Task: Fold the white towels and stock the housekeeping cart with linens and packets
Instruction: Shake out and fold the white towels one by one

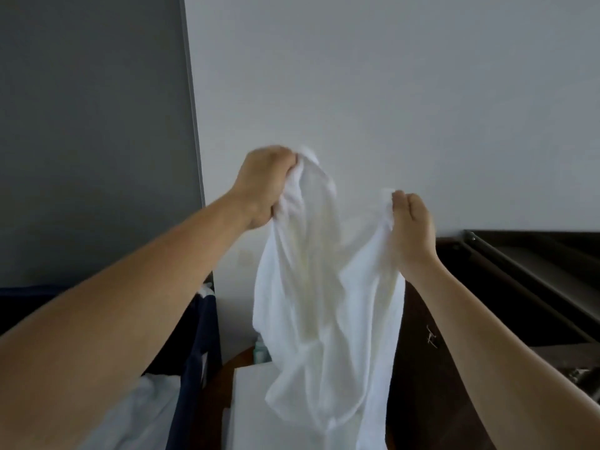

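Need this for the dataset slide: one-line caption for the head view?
Head view: left hand and right hand grip a white towel by its upper edge, the cloth hanging crumpled before a pale wall.

A grey panel (91,125) meets a pale wall (389,92); dark wooden furniture (418,384) stands right.

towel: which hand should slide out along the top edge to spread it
Probably the right hand: it only pinches an edge of the towel, while the left hand grips a bunched wad, a better anchor.

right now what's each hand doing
Left hand: grips the top edge of the white towel.
Right hand: pinches the towel's other top edge.
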Demonstrator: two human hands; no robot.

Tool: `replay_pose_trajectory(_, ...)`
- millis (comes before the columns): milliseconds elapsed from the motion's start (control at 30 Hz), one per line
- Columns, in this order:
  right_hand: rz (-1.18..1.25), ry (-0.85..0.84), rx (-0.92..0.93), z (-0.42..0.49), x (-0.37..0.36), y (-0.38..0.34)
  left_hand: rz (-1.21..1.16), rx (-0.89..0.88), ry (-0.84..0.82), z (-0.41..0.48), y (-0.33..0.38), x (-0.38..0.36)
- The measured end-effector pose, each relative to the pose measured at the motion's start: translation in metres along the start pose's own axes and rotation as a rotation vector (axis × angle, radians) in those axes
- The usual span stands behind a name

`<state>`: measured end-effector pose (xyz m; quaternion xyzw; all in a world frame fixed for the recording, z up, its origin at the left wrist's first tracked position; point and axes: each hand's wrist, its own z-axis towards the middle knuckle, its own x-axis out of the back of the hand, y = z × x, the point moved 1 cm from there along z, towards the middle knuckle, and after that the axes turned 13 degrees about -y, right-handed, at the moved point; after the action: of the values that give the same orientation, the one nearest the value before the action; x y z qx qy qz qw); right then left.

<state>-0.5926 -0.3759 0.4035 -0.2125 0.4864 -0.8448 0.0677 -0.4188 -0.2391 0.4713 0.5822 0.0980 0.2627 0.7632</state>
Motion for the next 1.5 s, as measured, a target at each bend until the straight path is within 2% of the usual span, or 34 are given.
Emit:
replay_pose_trajectory(100,0.048,0.202,0.145,0.023,0.013,-0.035,-0.118,-0.126,0.075,0.014,0.062,-0.008)
replay_pose_trajectory(167,0.061,0.192,0.214,0.035,0.017,-0.049,0.006,-0.171,0.035,0.018,0.068,-0.014)
replay_pose_trajectory(233,-0.063,0.061,0.193,0.035,0.01,-0.048,0.284,-0.149,-0.099,0.014,0.05,-0.024)
replay_pose_trajectory(300,-0.015,-0.076,0.15,0.026,-0.003,-0.029,0.488,-0.122,-0.201,0.009,0.022,-0.031)
replay_pose_trajectory(400,0.209,-0.225,-0.012,-0.007,-0.028,0.002,0.568,-0.157,-0.27,0.002,-0.01,-0.039)
replay_pose_trajectory(467,0.099,-0.285,-0.07,-0.023,-0.045,0.024,0.605,-0.174,-0.36,-0.005,-0.025,-0.047)
replay_pose_trajectory(533,-0.033,-0.267,-0.093,-0.033,-0.058,0.041,0.66,-0.136,-0.417,-0.01,-0.042,-0.053)
replay_pose_trajectory(600,-0.037,-0.22,-0.142,-0.039,-0.061,0.057,0.671,-0.052,-0.382,-0.009,-0.061,-0.05)
replay_pose_trajectory(667,0.009,-0.255,-0.209,-0.045,-0.062,0.076,0.683,0.039,-0.324,-0.008,-0.08,-0.04)
replay_pose_trajectory(833,0.073,-0.63,-0.279,-0.073,-0.07,0.124,0.575,0.206,-0.329,-0.017,-0.125,-0.032)
replay_pose_trajectory(933,-0.06,-0.785,-0.269,-0.082,-0.073,0.147,0.419,0.24,-0.435,-0.025,-0.14,-0.042)
replay_pose_trajectory(1000,-0.144,-0.845,-0.324,-0.088,-0.072,0.161,0.348,0.202,-0.359,-0.02,-0.14,-0.042)
replay_pose_trajectory(1100,-0.192,-0.889,-0.521,-0.102,-0.055,0.196,0.326,0.13,-0.011,0.0,-0.133,-0.023)
replay_pose_trajectory(1167,-0.44,-0.969,-0.569,-0.114,-0.038,0.224,0.364,0.134,0.157,0.005,-0.132,-0.006)
replay_pose_trajectory(1200,-0.518,-0.972,-0.588,-0.118,-0.032,0.237,0.388,0.148,0.167,0.003,-0.135,-0.002)
replay_pose_trajectory(1267,-0.477,-0.837,-0.616,-0.117,-0.028,0.242,0.439,0.229,0.008,-0.004,-0.145,-0.005)
replay_pose_trajectory(1367,-0.263,-0.559,-0.448,-0.089,-0.041,0.205,0.482,0.395,-0.457,-0.024,-0.168,-0.036)
replay_pose_trajectory(1433,-0.151,-0.521,-0.268,-0.068,-0.05,0.168,0.466,0.444,-0.688,-0.036,-0.177,-0.065)
replay_pose_trajectory(1500,-0.065,-0.584,-0.153,-0.055,-0.054,0.142,0.479,0.385,-0.736,-0.038,-0.181,-0.084)
